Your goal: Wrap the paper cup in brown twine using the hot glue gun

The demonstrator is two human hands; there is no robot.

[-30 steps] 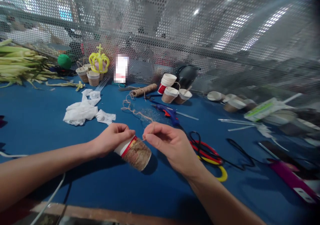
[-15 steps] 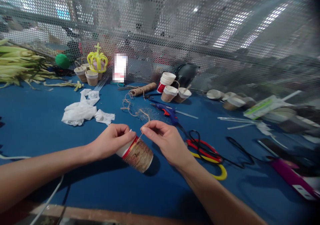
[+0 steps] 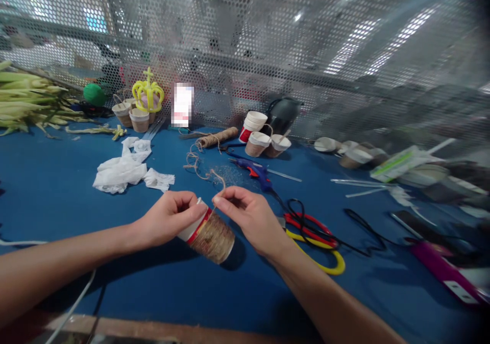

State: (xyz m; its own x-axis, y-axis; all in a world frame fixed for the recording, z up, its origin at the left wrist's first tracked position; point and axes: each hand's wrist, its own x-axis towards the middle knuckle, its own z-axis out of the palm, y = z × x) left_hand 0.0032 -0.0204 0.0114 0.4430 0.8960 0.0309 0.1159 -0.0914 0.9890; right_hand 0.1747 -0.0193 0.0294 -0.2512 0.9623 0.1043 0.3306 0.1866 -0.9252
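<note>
Far left on the blue table (image 3: 172, 293), crumpled white material (image 3: 120, 170) lies beyond my left hand (image 3: 168, 219), thumb and fingers clamped on the white end of a paper cup (image 3: 202, 231) — tipped on a slant near the middle, its right part wound in brown twine (image 3: 217, 241). My right hand (image 3: 245, 214) pinches a strand between thumb and forefinger — blue glue gun (image 3: 258, 173) farther off, yellow-and-red scissors (image 3: 337, 265) near right.

Craft workshop: glue gun (image 3: 257, 172), twine spool (image 3: 219, 138), scissors (image 3: 337, 269).
</note>
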